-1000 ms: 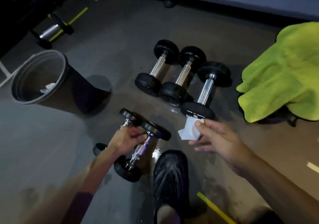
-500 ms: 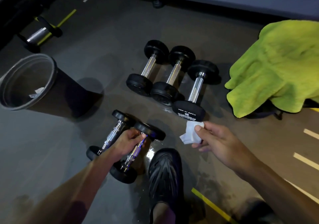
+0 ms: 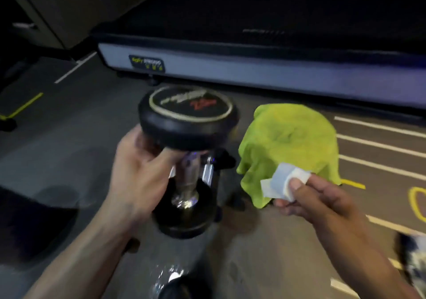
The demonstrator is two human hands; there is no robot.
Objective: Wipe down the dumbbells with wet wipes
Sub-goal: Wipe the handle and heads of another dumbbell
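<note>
My left hand [image 3: 140,174] grips the chrome handle of a black dumbbell [image 3: 187,123] and holds it upright in the air, one round head facing up toward me. A folded white wet wipe [image 3: 280,183] is pinched between the thumb and fingers of my right hand [image 3: 315,197], a short way right of the dumbbell and not touching it. Behind the raised dumbbell, parts of other dumbbells [image 3: 211,174] on the floor show, mostly hidden. Another chrome handle [image 3: 170,275] glints at the bottom edge.
A lime-green towel [image 3: 290,144] is draped over something low on the floor to the right. A treadmill base [image 3: 253,70] runs across the back. White and yellow lines mark the dark floor [image 3: 69,123]. The picture is blurred by motion.
My left hand has lifted the dumbbell off the floor and stood it upright in front of me. The view has swung up and right; the bin is out of sight. The wipe stays in my right hand.
</note>
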